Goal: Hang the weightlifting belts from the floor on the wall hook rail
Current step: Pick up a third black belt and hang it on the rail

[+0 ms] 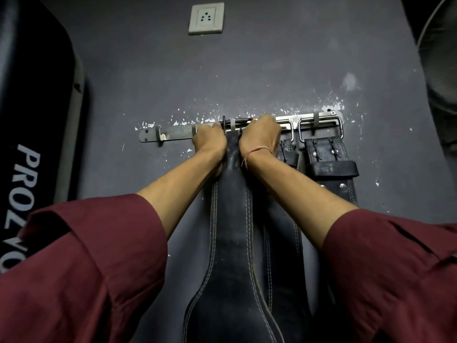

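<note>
Left hand point(210, 141) and right hand point(261, 134) clench the top of the belt point(232, 219) hanging between them at the hook rail point(173, 134); letting go before it seats could drop it.

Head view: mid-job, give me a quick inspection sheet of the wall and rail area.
Surface: dark grey wall, paint chipped around the rail.
Job's things: hook rail fixed to the wall; black belt held up at a middle hook; middle belt and studded belt hang by their buckles to its right.
Clutter: nothing seen.
Hands: left hand and right hand both grip the black belt's top end.
Cables: nothing seen.
Surroundings: wall socket above the rail; black padded equipment at left.
</note>
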The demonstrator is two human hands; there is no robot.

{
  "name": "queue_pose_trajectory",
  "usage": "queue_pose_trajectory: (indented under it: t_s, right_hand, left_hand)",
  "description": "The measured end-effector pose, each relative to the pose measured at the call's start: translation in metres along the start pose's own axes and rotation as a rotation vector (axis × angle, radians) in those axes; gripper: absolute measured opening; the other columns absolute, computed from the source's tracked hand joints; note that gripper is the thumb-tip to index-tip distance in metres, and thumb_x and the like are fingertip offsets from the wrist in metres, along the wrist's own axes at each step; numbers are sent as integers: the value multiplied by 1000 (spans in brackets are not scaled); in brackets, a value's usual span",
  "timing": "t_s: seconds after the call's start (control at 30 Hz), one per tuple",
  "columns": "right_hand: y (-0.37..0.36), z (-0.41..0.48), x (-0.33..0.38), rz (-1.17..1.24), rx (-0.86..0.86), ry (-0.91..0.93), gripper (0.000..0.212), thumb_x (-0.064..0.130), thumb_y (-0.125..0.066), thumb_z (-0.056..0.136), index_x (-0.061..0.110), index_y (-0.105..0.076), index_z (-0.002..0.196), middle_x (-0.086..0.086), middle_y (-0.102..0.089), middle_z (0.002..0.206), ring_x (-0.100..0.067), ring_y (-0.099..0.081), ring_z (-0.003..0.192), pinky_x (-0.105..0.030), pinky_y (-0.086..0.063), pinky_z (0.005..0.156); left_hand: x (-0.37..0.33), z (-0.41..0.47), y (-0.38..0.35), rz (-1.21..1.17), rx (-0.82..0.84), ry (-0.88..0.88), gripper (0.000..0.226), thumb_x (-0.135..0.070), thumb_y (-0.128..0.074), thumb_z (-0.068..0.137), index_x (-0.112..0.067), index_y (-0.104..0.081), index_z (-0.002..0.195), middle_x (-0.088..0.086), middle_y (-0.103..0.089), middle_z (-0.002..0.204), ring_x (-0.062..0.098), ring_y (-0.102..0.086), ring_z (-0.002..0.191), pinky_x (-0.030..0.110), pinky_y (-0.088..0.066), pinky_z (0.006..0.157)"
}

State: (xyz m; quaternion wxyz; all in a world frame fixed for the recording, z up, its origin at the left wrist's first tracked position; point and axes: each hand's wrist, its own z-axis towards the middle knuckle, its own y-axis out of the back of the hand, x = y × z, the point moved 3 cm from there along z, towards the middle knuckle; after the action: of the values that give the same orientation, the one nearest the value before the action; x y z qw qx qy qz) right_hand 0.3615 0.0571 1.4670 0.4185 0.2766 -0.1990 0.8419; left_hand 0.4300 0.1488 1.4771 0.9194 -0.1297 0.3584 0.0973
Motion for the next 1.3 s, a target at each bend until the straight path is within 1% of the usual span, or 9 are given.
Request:
queue_pose_trajectory:
  t_s: [0.1,0.17,0.33,0.47,0.6,0.77,1.07,1.2,1.3]
  right_hand:
    - [1,-3,-6,27,11,-61,25,5,-41,97,4,-60,113,-16,-51,142,-37,-58,113,-38,-43,80]
    - [5,-3,-10,68,11,-117,24,9,-41,99,8,-60,114,-15,-57,134,-34,-56,103,-33,-35,74]
    - [16,-21,-15,-23,32,53,24,9,-53,95,-4,-61,113,-21,-61,119,-35,-57,112,-34,-42,88]
    - [12,-65,-30,17,19,278,35,-12,-55,83,-1,-67,114,-19,-69,114,-28,-64,106,-20,-40,88]
    - [19,-113,-47,54,-37,396,54,-24,-49,72,-5,-62,121,-18,-66,122,-27,-61,114,-5,-33,101]
    - [37,-189,-84,21,93,298,31,-6,-53,89,2,-67,114,-11,-70,113,-23,-65,107,-25,-47,96]
    - [76,-336,-118,-85,450,3,28,12,-55,97,8,-63,123,-5,-68,120,-14,-61,114,-8,-39,90]
    - [97,-401,-134,-119,512,-121,28,14,-58,95,11,-61,123,-4,-67,119,-11,-61,109,-9,-42,86]
    - [113,-450,-151,-125,570,-236,28,14,-58,94,13,-60,122,-3,-65,121,-11,-61,105,-20,-49,92]
  left_hand:
    - [8,-8,1,28,15,7,34,-23,-42,100,0,-66,103,18,-63,121,31,-59,99,28,-43,82]
    - [9,-15,4,49,29,-8,36,-25,-39,102,0,-65,106,19,-64,118,31,-58,101,28,-40,82]
    - [19,-36,13,132,52,-104,40,-24,-33,105,-1,-61,87,26,-67,105,39,-59,103,35,-35,72]
    - [48,-68,30,193,109,-215,28,-18,-39,101,-1,-61,104,23,-66,109,40,-57,107,45,-45,93]
    - [73,-106,61,209,174,-284,26,-12,-46,99,-6,-56,122,14,-59,123,26,-56,115,36,-43,101]
    - [113,-172,109,159,253,-223,28,-17,-44,102,-10,-58,125,6,-65,124,17,-60,115,30,-46,100]
    - [172,-297,195,158,354,-21,25,-20,-45,103,-14,-62,119,-3,-68,112,6,-59,98,-2,-39,73]
    - [194,-356,227,167,387,97,22,-21,-45,103,-14,-63,114,-1,-68,109,8,-61,98,1,-41,75]
    - [215,-406,253,191,394,202,21,-21,-46,102,-12,-63,108,1,-68,103,10,-61,94,11,-43,73]
